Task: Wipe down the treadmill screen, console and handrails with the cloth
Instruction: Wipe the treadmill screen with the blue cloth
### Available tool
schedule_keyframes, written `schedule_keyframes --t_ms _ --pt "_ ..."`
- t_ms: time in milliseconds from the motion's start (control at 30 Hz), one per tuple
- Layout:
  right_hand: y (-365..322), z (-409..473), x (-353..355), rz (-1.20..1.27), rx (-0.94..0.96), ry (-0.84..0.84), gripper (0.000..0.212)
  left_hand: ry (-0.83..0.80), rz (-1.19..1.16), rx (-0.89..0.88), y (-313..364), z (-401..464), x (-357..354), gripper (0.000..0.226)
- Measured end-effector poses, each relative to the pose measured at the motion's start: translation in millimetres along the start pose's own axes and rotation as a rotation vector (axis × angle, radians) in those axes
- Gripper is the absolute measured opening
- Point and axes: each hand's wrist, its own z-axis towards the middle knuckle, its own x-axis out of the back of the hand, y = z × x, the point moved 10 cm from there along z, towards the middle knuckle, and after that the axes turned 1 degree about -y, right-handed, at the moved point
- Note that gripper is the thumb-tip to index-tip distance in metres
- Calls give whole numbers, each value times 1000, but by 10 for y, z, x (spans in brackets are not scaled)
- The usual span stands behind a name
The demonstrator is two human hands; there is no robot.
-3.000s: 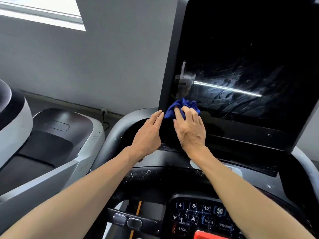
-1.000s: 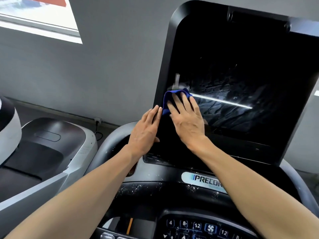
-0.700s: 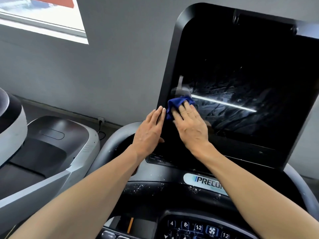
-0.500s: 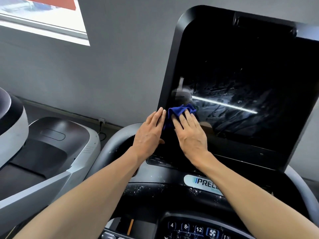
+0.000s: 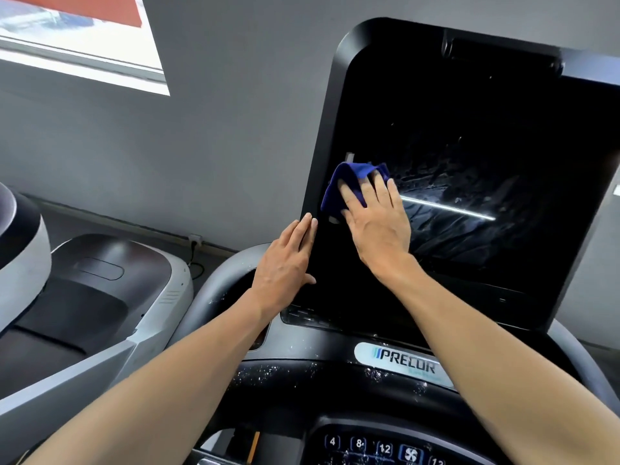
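I have my right hand (image 5: 375,223) flat on the blue cloth (image 5: 349,182), fingers straight and spread, pressing it against the left part of the Precor treadmill screen (image 5: 486,146), just inside the bezel. The cloth is bunched under my fingertips, with a fold sticking out above and to the left of them. My left hand (image 5: 285,263) rests on the screen's left edge, fingers straight and together, thumb tucked beneath; it holds nothing and seems only to steady the panel.

As for progress, I judge I am partway through the first surface at most. The glass to the right of the cloth shows streaks and swirled smears around the reflected light strip, which could be damp wipe marks or grime; the glare makes it hard to say. The upper screen looks dark and carries a few specks. The console (image 5: 335,374) below the Precor badge (image 5: 402,359) is scattered with white flecks, so it looks untouched. The keypad (image 5: 385,448) at the bottom edge shows similar flecks among the numbered buttons. The grey handrail (image 5: 218,283) curving up on the left also has specks near its top, and the right one is barely in view. So most of the screen, the whole console and both handrails remain to be done.
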Motion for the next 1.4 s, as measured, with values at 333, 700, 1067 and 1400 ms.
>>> schedule_keyframes --t_ms 333,700,1067,1400 --pt "72 -375 -64 27 5 27 52 17 -81 -23 107 256 120 145" --pt "-39 178 154 31 59 90 50 40 -186 -41 -14 275 95 146" --pt "7 127 127 92 14 89 56 67 -215 -76 -20 282 94 140" --pt "17 302 65 128 79 85 58 76 -176 -67 -32 283 72 141"
